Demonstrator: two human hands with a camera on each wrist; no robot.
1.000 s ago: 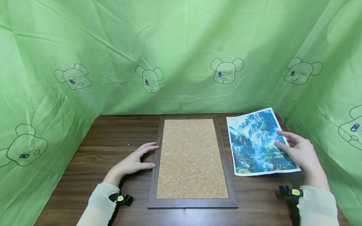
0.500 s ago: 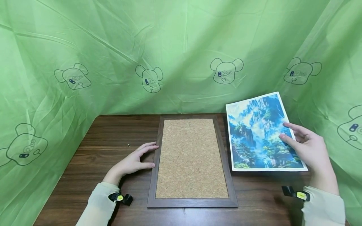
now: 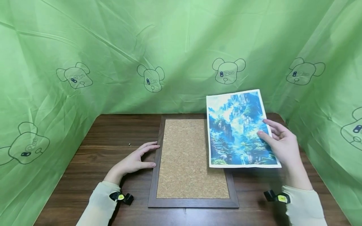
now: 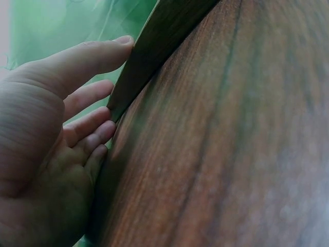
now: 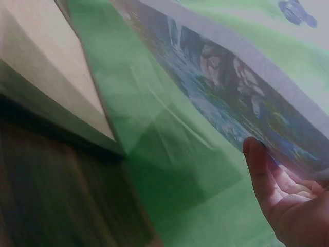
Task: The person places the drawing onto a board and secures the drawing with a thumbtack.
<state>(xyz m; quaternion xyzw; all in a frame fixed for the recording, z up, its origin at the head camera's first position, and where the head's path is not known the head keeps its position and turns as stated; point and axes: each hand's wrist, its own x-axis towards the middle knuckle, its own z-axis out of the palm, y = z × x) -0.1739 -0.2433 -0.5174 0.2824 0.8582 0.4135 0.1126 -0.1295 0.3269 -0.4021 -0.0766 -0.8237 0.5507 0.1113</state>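
Partly over a brown-framed rectangular cork board [image 3: 185, 157], a blue, white-bordered rectangular paper print [image 3: 237, 131] is pinched at its edge by the right hand [image 3: 282, 146], the left hand [image 3: 131, 162], loosely spread, touching the board.

Passage over cork board [image 3: 183, 157], left part; picture sheet [image 3: 234, 133] overhangs upper right; left hand [image 3: 131, 161] obstructs mid-left edge.

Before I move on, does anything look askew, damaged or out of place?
A small speck on the table near the left hand looks stray, apart from board and print; it's too small to identify. Nothing else stands out.
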